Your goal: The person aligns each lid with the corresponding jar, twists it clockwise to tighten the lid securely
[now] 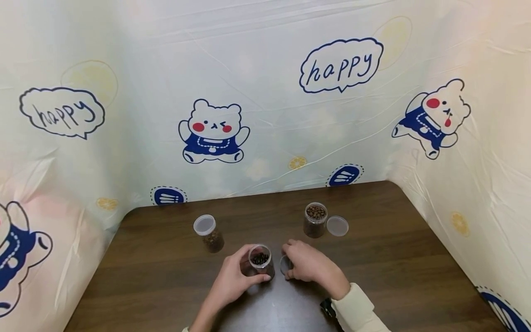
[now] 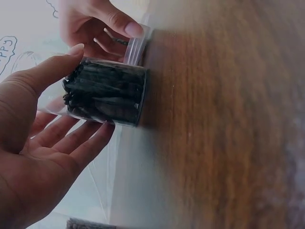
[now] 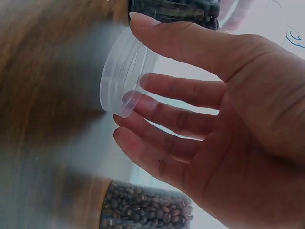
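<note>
My left hand (image 1: 233,278) grips an open clear jar (image 2: 107,90) part filled with dark, nearly black pieces. Its thumb lies along the near side and the fingers wrap the far side; the jar stands on the table. Just right of the jar, my right hand (image 1: 309,262) is around a translucent plastic lid (image 3: 125,76) on the table. In the right wrist view, thumb and fingertips bracket the lid's rim, with its threaded inside facing up toward the palm. From the head view, the right hand partly hides this lid.
A jar with a white lid on (image 1: 209,233) and brown contents stands at the back left. At the back right is an open jar of brown beans (image 1: 315,221), with a loose lid (image 1: 338,226) beside it. A patterned sheet (image 1: 265,83) hangs behind the wooden table (image 1: 157,276).
</note>
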Demonstrator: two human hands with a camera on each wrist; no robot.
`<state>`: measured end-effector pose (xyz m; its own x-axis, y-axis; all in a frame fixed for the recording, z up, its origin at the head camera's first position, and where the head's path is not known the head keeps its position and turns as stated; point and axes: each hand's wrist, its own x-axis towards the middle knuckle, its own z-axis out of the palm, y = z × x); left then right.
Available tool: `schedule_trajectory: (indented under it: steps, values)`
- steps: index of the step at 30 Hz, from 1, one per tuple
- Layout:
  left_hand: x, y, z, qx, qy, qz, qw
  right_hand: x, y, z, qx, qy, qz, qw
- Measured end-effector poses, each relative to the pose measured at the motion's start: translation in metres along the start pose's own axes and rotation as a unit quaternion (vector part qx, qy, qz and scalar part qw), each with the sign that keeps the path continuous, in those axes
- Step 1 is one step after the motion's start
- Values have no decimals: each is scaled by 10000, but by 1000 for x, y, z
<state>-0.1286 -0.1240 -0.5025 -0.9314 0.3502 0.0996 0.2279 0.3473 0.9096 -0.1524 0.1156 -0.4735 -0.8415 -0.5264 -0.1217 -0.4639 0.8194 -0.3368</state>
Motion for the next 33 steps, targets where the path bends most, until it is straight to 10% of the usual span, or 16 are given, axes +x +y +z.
schedule_trajectory:
  steps: [33]
  values:
    - [-3, -6, 1, -158, -102, -99, 9998, -5, 11, 9, 424, -28, 458, 9980]
